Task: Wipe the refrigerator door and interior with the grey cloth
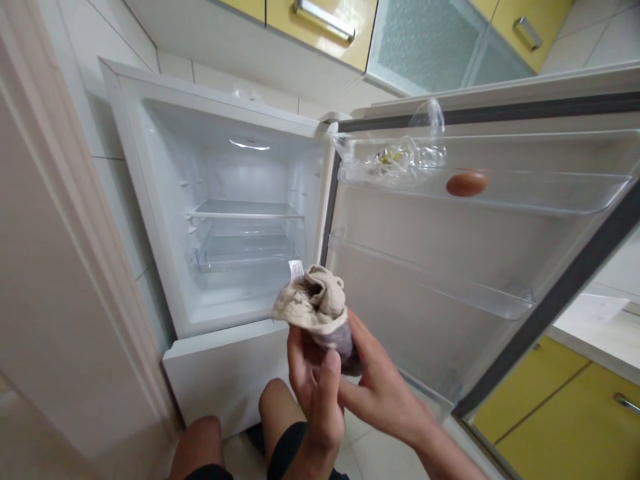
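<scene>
Bunched up in front of me is a cleaning cloth point(325, 310), beige on top and greyish purple on its outer side, with a small white label sticking up. My left hand point(320, 400) grips it from below and the near side, thumb pointing up. Around its right side my right hand point(375, 383) is closed, with the fingers partly hidden behind the cloth. Both hands are held before the open refrigerator point(215, 323), which has a glass shelf point(247, 209) and a clear drawer point(245, 253) inside.
The refrigerator door point(400, 230) stands wide open to the right. Its top rack holds a brown egg point(467, 183) and a crumpled clear plastic bag point(410, 157). Yellow cabinets point(565, 420) are beyond the door; a door frame point(75, 220) borders the left. My knees are below.
</scene>
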`<action>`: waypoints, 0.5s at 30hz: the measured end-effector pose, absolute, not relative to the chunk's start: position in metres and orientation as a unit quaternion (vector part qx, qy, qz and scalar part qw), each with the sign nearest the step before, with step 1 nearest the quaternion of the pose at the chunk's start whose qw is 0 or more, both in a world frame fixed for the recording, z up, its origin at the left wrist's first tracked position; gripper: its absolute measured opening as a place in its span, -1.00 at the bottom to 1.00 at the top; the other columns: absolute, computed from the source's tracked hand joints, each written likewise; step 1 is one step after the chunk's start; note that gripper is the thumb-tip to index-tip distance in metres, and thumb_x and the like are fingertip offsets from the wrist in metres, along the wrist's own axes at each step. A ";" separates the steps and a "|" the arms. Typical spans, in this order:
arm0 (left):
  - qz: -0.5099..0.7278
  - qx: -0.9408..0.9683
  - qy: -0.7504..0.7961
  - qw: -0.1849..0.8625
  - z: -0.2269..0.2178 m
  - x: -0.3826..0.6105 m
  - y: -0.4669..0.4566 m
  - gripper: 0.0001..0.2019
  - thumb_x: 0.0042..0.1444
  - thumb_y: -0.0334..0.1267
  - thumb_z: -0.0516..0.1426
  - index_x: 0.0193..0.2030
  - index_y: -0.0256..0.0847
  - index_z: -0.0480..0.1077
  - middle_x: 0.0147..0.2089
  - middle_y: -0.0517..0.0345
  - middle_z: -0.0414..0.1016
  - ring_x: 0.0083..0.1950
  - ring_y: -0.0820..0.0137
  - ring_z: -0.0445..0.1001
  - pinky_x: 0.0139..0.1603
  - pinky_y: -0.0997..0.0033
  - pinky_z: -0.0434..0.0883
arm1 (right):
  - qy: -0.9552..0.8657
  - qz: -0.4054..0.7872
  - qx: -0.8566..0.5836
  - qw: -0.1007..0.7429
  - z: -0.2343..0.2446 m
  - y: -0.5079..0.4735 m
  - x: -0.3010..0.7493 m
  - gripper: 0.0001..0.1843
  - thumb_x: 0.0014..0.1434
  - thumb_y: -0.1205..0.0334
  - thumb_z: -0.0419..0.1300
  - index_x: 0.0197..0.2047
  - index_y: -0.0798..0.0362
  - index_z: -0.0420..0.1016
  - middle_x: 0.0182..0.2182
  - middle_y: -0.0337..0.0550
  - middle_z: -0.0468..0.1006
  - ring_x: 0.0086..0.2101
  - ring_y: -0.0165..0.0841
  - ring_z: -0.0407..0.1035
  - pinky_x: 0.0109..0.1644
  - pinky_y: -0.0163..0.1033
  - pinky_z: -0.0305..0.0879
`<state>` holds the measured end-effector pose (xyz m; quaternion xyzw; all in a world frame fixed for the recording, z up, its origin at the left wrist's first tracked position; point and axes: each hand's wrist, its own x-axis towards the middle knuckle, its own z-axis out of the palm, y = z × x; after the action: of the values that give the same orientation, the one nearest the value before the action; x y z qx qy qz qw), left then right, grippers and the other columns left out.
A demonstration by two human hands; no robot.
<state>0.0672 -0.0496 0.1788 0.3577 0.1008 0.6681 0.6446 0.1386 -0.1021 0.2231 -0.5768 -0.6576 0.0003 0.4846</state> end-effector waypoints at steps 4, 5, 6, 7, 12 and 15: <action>0.638 0.405 -0.015 0.654 0.170 0.068 -0.051 -0.36 0.20 0.08 0.22 0.38 -0.06 0.35 0.33 -0.14 0.44 0.38 -0.05 0.39 0.33 0.03 0.43 | -0.532 0.059 -0.573 0.621 0.233 -0.092 0.138 -0.47 0.02 0.20 0.36 0.09 0.04 0.48 -0.08 -0.10 0.66 -0.12 -0.23 0.54 -0.02 -0.15 0.53; 0.635 0.412 -0.039 0.652 0.172 0.069 -0.051 -0.39 0.22 0.09 0.20 0.37 -0.06 0.36 0.33 -0.14 0.44 0.38 -0.04 0.39 0.33 0.02 0.44 | -0.499 0.053 -0.574 0.646 0.233 -0.090 0.140 -0.54 -0.01 0.20 0.37 0.00 0.04 0.52 -0.16 -0.13 0.67 -0.21 -0.27 0.54 -0.12 -0.20 0.53; 0.628 0.421 -0.061 0.652 0.176 0.070 -0.051 -0.41 0.24 0.09 0.19 0.36 -0.05 0.37 0.33 -0.14 0.44 0.37 -0.03 0.39 0.33 0.02 0.44 | -0.473 0.044 -0.575 0.666 0.234 -0.088 0.144 -0.61 -0.04 0.19 0.38 -0.09 0.05 0.55 -0.24 -0.15 0.68 -0.30 -0.30 0.51 -0.20 -0.23 0.51; 0.618 0.430 -0.076 0.654 0.180 0.070 -0.051 -0.43 0.25 0.08 0.18 0.35 -0.06 0.37 0.32 -0.15 0.45 0.36 -0.01 0.41 0.33 0.01 0.44 | -0.454 0.036 -0.575 0.679 0.233 -0.086 0.148 -0.66 -0.06 0.17 0.38 -0.18 0.06 0.56 -0.30 -0.16 0.67 -0.36 -0.32 0.49 -0.26 -0.25 0.49; 0.609 0.486 0.025 0.626 0.187 0.061 -0.049 -0.66 0.32 -0.14 0.17 0.19 -0.13 0.46 0.14 -0.10 0.59 0.18 0.16 0.57 0.22 0.15 0.52 | -0.400 -0.029 -0.574 0.714 0.227 -0.088 0.181 -0.67 -0.17 0.19 0.37 -0.26 0.08 0.63 -0.31 -0.15 0.69 -0.33 -0.30 0.48 -0.19 -0.22 0.47; 0.661 0.523 0.095 0.530 0.167 0.057 -0.029 -0.79 0.33 -0.17 0.14 -0.01 -0.18 0.53 0.01 -0.06 0.62 0.07 0.22 0.61 0.09 0.25 0.57 | -0.318 -0.138 -0.599 0.721 0.221 -0.108 0.206 -0.61 -0.20 0.17 0.37 -0.22 0.09 0.64 -0.30 -0.15 0.68 -0.30 -0.30 0.46 -0.19 -0.24 0.43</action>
<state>0.0575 -0.0292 0.1671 0.5233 0.0946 0.6609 0.5295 0.2060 -0.1084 0.2212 -0.5994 -0.3183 -0.1382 0.7213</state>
